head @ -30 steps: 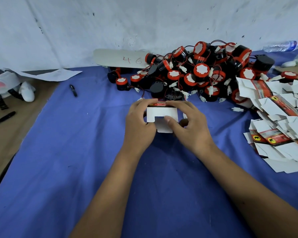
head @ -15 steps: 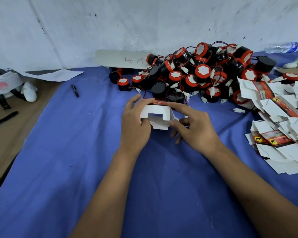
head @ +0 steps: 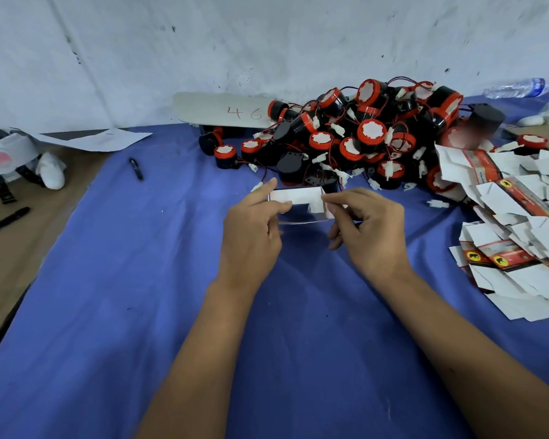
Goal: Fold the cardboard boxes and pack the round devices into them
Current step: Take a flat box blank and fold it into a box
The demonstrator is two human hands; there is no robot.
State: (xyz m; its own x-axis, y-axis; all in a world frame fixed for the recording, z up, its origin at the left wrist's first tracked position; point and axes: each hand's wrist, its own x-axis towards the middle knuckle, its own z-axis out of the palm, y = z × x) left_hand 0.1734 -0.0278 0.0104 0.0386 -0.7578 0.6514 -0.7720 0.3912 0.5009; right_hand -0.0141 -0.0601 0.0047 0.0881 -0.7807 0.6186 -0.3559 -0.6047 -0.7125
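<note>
Cardboard box [head: 298, 201]: white card, part-folded, held above the blue cloth [head: 140, 296] between both hands; interior seen open, one end flap hanging loose on the right side.
Left hand [head: 251, 236]: box's left end is pinched between thumb and forefinger; forefinger extended along the upper edge, remaining fingers curled underneath.
Right hand [head: 371, 232]: a small flap at the box's right end is pinched by thumb and forefinger; other fingers loosely bent, clear of the card.
Round devices [head: 362, 134]: black bodies with red caps, heaped at the back of the cloth just beyond the box; red wires and white plugs are tangled through the heap. None is seen inside the box.
Flat box blanks [head: 514, 229]: piled loosely at the right, overlapping the heap's edge.
Stage, as judged: flap closure in progress; packing not yet begun.
Risk 1: the thin card may be creased or torn if the flap is forced off its score line.
Risk 2: the box may spring open if the left pinch is relaxed.
Risk 3: neighbouring devices may be dragged off the heap by tangled wires when one is lifted.
</note>
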